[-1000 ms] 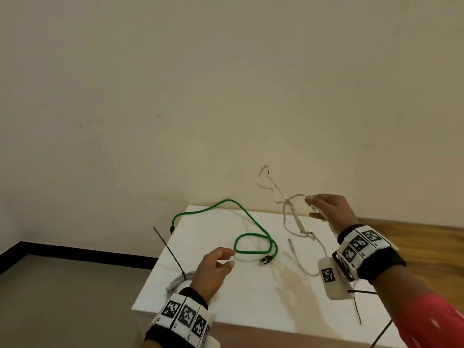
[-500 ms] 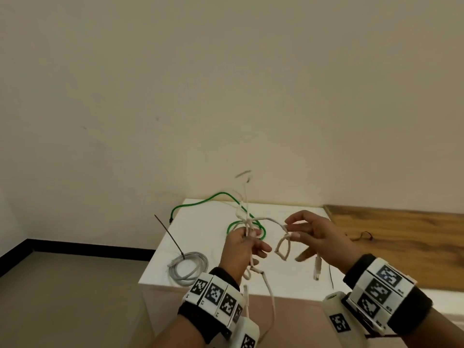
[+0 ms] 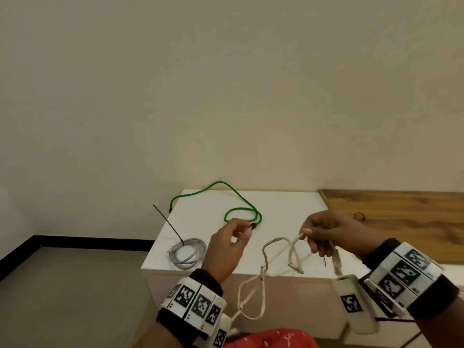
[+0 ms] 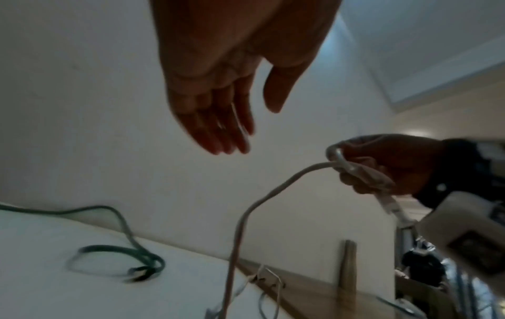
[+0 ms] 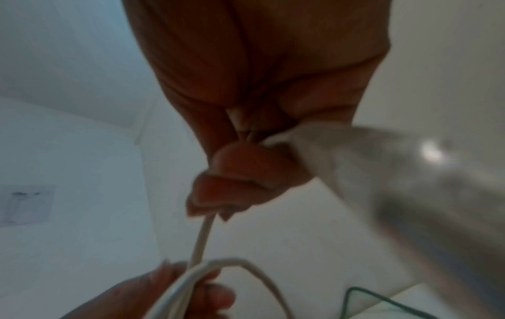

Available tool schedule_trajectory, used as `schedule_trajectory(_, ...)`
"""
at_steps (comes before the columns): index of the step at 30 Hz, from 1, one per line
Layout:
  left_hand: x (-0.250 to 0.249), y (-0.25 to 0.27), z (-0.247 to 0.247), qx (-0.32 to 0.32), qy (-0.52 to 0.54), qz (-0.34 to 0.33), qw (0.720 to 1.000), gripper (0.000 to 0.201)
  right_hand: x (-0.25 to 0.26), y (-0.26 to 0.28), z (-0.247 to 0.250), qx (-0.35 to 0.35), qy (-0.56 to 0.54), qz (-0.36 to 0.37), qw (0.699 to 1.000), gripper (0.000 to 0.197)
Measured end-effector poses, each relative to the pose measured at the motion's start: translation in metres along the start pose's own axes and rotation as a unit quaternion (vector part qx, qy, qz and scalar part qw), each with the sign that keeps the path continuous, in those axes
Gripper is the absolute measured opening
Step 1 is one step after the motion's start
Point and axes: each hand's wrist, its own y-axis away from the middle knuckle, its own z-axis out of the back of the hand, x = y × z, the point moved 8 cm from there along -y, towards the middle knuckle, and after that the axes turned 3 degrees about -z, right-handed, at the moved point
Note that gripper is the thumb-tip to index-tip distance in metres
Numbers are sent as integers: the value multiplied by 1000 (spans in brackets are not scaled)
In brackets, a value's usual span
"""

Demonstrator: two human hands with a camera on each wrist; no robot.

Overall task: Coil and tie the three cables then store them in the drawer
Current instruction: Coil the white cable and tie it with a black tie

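A white cable (image 3: 276,239) hangs in loose loops from my right hand (image 3: 307,232), which pinches it above the front of the white cabinet top (image 3: 288,209). The right wrist view shows the fingers (image 5: 218,194) curled round the white cable (image 5: 202,237). My left hand (image 3: 242,231) hovers a little to the left and holds nothing; its fingers (image 4: 226,133) are straight in the left wrist view. A green cable (image 3: 242,209) lies uncoiled at the back of the top. A grey cable (image 3: 187,253) lies coiled at the front left corner, with a black tie (image 3: 168,223) sticking up from it.
A wooden surface (image 3: 401,217) adjoins the cabinet on the right, with a small black tie (image 3: 359,216) on it. A plain wall stands directly behind. Grey floor (image 3: 75,285) lies to the left. No drawer front is in view.
My left hand has let go of the white cable and drawn away to the left. The right hand has moved right with the cable, whose loops now droop below the cabinet's front edge.
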Motion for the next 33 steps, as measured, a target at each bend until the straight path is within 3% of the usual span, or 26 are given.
schedule_trajectory(3, -32, 13, -31, 100, 160, -6, 982, 43, 16, 2, -15, -9, -72, 50, 996, 18)
schedule_trajectory(5, -34, 22, -42, 115, 220, 16, 968, 48, 23, 4, -20, -15, -125, 77, 989, 15)
schedule_trajectory(9, -34, 26, -29, 59, 246, 33, 967, 16, 27, 6, -25, -9, -198, 87, 976, 8)
schedule_trajectory(12, -29, 20, -11, -5, 268, 55, 962, 15, 21, 4, -34, 22, -206, 57, 977, 12)
schedule_trajectory(16, -26, 22, -10, -18, 419, 133, 898, 25, 23, 6, -61, 149, -270, 50, 950, 24)
schedule_trajectory(19, -36, 25, -9, -17, 480, 137, 866, 26, 28, 9, -69, 207, -344, 50, 915, 22)
schedule_trajectory(24, -42, 28, 0, 0, 407, 116, 906, 31, 33, 5, -56, 207, -538, 53, 815, 31)
schedule_trajectory(27, -40, 31, 0, -13, 339, 115, 934, 15, 48, 6, -58, 242, -623, 102, 737, 24)
schedule_trajectory(28, -41, 32, 1, -21, 316, 106, 943, 12, 54, 9, -59, 249, -630, 128, 724, 28)
schedule_trajectory(31, -51, 34, -1, -17, 246, 46, 968, 14, 58, 10, -55, 169, -633, 172, 736, 40)
schedule_trajectory(33, -56, 37, -7, 2, 208, 16, 978, 13, 52, 9, -46, 76, -641, 181, 742, 51)
